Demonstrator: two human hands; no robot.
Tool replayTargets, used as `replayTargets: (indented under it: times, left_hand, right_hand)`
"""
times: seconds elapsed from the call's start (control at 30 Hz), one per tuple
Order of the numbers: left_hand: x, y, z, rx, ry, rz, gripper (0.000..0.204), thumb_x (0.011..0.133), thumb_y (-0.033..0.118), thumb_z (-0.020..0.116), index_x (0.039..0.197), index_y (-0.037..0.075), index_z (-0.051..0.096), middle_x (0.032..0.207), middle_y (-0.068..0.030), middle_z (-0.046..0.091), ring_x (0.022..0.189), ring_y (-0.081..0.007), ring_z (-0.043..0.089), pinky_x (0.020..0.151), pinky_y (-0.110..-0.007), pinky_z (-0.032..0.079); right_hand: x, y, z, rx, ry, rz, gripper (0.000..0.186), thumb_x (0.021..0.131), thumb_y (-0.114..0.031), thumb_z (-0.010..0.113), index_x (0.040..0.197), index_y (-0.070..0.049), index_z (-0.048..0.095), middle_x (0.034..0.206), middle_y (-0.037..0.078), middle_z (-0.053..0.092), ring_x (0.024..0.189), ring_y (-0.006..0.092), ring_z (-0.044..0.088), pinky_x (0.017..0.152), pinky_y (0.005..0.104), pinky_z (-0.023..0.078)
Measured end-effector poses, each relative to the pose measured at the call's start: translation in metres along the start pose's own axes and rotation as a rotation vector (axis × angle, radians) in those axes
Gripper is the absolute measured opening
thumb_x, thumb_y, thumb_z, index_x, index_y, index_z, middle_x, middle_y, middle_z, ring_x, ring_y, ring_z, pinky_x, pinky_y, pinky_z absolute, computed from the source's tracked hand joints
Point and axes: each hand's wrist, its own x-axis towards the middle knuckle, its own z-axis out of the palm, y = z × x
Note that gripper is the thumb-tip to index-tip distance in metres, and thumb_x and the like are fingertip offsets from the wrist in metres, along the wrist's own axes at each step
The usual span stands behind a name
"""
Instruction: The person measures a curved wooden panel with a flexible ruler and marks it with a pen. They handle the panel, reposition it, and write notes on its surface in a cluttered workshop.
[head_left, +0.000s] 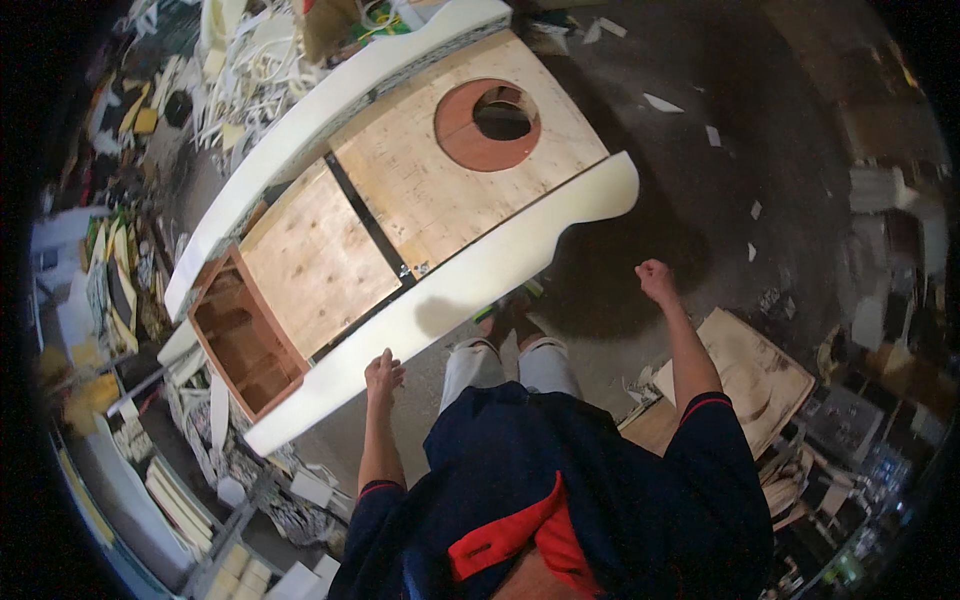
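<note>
A plywood frame lies before me: a square panel (270, 245) and a larger panel (390, 175) with a reddish-brown ring (465, 140) round a round opening, divided by a dark slot with small metal fittings (412, 270). A reddish-brown open box (240, 330) forms its left end. Cream padded side pieces (530, 230) run along both long edges. My left hand (385, 372), fingers loosely bent and apart, is beside the near padded piece, holding nothing. My right hand (655, 280) hangs right of that piece over the floor, fingers curled closed, with nothing visible in it.
Heaped white and yellow offcuts (260, 90) lie behind and left. Stacked cream pieces (175, 505) sit at lower left. Plywood boards (760, 385) lie at my right beside dark clutter (860, 440). Small white scraps (662, 103) are scattered on the grey floor (720, 180).
</note>
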Motion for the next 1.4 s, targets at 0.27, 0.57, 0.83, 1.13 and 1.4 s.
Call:
replayTargets:
  times: [0.27, 0.57, 0.83, 1.13, 1.4]
  left_hand:
    - [0.081, 0.043, 0.063, -0.277, 0.075, 0.068, 0.076, 0.094, 0.052, 0.059, 0.133, -0.011, 0.044, 0.125, -0.0260, 0.056, 0.109, -0.0339, 0.062, 0.091, -0.043, 0.052]
    - [0.194, 0.080, 0.144, -0.143, 0.328, 0.195, 0.049, 0.095, 0.045, 0.060, 0.101, -0.003, 0.060, 0.079, -0.0056, 0.055, 0.068, -0.0148, 0.051, 0.059, -0.031, 0.042]
    - [0.273, 0.084, 0.184, 0.136, 0.476, 0.082, 0.055, 0.091, 0.042, 0.064, 0.118, -0.005, 0.055, 0.106, -0.0207, 0.065, 0.094, -0.0291, 0.065, 0.081, -0.040, 0.051]
    - [0.288, 0.084, 0.187, 0.009, 0.486, -0.078, 0.056, 0.085, 0.041, 0.072, 0.116, -0.004, 0.061, 0.106, -0.0176, 0.067, 0.094, -0.0266, 0.066, 0.080, -0.038, 0.052]
    - [0.281, 0.082, 0.168, 0.031, 0.409, -0.028, 0.061, 0.081, 0.048, 0.074, 0.109, -0.006, 0.065, 0.102, -0.0186, 0.069, 0.091, -0.0265, 0.067, 0.078, -0.037, 0.052]
  right_hand:
    - [0.102, -0.058, -0.022, 0.021, -0.018, -0.132, 0.031, 0.092, -0.030, 0.063, 0.105, -0.002, 0.067, 0.079, 0.008, 0.068, 0.063, 0.0150, 0.065, 0.051, 0.0317, 0.051]
    - [0.310, -0.123, -0.007, -0.226, 0.049, -0.221, 0.053, 0.088, -0.039, 0.064, 0.123, 0.001, 0.061, 0.122, 0.025, 0.062, 0.117, 0.0396, 0.058, 0.100, 0.0449, 0.046]
    - [0.434, -0.126, 0.051, -0.237, -0.017, -0.089, 0.070, 0.087, -0.049, 0.062, 0.133, 0.004, 0.053, 0.132, 0.028, 0.055, 0.125, 0.0405, 0.052, 0.107, 0.0433, 0.039]
    - [0.452, -0.112, 0.065, -0.229, -0.129, -0.134, 0.055, 0.089, -0.048, 0.062, 0.116, 0.000, 0.067, 0.115, 0.023, 0.067, 0.108, 0.0378, 0.063, 0.092, 0.0438, 0.049]
    - [0.439, -0.122, 0.060, -0.205, 0.005, 0.008, 0.068, 0.088, -0.064, 0.053, 0.109, -0.002, 0.070, 0.115, 0.025, 0.065, 0.112, 0.0395, 0.061, 0.095, 0.0453, 0.046]
